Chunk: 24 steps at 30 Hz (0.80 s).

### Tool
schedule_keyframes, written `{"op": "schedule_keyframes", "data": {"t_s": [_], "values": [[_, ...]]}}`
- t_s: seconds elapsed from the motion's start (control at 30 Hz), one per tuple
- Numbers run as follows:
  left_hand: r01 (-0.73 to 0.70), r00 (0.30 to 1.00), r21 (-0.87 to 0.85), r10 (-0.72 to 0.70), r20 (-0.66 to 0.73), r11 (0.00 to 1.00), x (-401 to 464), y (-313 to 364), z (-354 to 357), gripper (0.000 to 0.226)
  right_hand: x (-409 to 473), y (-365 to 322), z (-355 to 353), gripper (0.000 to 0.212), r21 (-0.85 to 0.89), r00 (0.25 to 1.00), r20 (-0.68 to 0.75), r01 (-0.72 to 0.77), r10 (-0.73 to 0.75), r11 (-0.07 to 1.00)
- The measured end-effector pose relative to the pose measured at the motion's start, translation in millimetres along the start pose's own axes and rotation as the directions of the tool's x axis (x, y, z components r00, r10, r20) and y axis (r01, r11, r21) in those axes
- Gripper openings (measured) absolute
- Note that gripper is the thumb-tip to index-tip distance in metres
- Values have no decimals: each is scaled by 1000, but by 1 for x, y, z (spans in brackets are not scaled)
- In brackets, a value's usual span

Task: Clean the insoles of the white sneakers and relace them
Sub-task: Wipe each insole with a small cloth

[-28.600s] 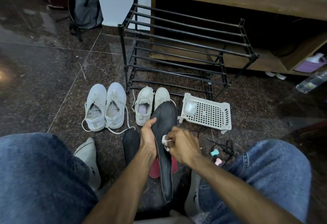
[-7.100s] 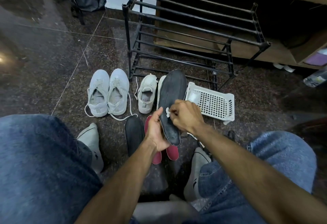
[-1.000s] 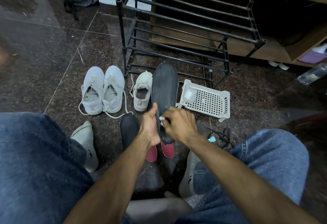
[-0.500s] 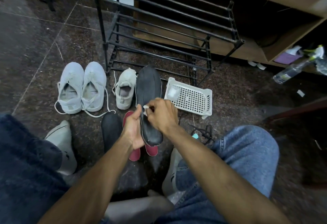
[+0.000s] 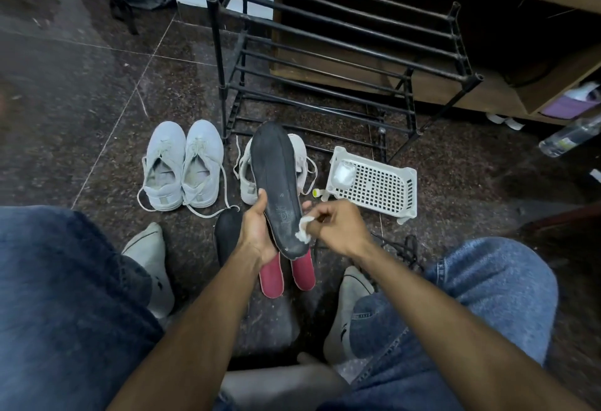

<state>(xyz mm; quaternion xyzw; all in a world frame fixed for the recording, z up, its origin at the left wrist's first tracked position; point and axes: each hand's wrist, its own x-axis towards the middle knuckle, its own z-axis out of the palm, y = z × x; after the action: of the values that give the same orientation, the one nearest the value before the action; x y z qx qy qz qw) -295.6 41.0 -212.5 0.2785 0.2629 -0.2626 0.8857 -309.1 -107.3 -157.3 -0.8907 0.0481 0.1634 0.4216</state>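
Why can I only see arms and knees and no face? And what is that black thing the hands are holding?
The camera sits on the person's head and looks down, so you see what they see: their own arms, jeans and socks. There is no robot here, only two bare hands.

The left hand holds a black insole, the soft pad that lies inside a shoe. The right hand pinches a small white wipe against the insole's near end to clean it.

On the dark floor stand two pairs of white sneakers: one pair on the left, the other pair partly hidden behind the insole. Another black insole and two red insoles lie near the hands. To the right is a white basket, and behind it all a black shoe rack.
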Motion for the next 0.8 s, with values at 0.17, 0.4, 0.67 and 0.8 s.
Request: {"op": "schedule_keyframes", "data": {"t_s": [0.17,0.4,0.67,0.8], "values": [[-65,998,-37,65,-15,997,0,1,0,63,-2,-9,4,16,45,995,14,94,-94,995],[-21,994,63,28,-103,998,3,0,0,61,8,-16,20,23,-513,956,38,269,-291,815],[-96,962,276,160,-222,956,14,0,-13,29,70,27,-14,17,30,969,-155,-189,192,981],[-76,946,423,200,-256,903,32,-1,-12,15,86,70,-21,22,242,904,-127,-370,407,897]]}}
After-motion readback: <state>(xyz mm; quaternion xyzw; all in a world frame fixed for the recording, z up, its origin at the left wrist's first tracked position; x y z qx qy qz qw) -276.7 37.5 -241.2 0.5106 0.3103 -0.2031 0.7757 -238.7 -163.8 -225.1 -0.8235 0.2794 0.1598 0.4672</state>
